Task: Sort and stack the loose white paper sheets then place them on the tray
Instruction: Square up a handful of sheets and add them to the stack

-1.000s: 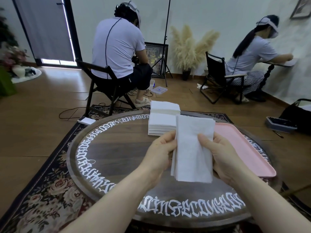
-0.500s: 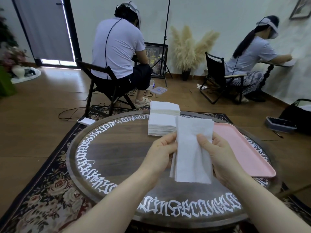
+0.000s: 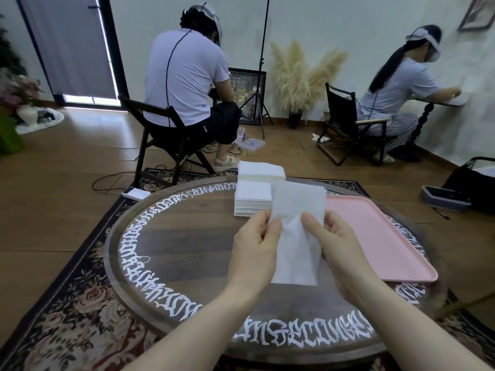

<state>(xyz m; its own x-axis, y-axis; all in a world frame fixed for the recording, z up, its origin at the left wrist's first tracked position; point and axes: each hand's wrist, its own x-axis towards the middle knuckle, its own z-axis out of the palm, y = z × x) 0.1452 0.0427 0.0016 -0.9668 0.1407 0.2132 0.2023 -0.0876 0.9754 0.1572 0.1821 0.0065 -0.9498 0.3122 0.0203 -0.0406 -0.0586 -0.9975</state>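
The left hand (image 3: 254, 245) and the right hand (image 3: 334, 245) both hold a small bundle of white paper sheets (image 3: 294, 236) upright in the air above the round wooden table (image 3: 187, 236), each pinching it between thumb and curled fingers: the left thumb lies on the near face by the left edge, the right thumb on the near face nearer the middle. The bundle is creased between the two thumbs, and its bottom edge hangs free above the table top.

Beyond the held bundle, at the table's far side, stands a squared stack of white sheets (image 3: 253, 200), with a second stack (image 3: 261, 171) just behind it, near the table's far rim. The pink tray (image 3: 375, 236) lies on the table to the right of the held bundle and carries nothing that can be seen.

By my reading, the bundle is being evened up in the hands ahead of going to the tray. The risks come from that grip. The sheets look thin and limp, so the thumbs squeezing toward each other could set the crease and leave the bundle unable to lie flat. A loose pinch on one side could let inner sheets slide out from the bottom and scatter on the table. Carrying it toward the tray by one edge could fan the sheets and undo the alignment.
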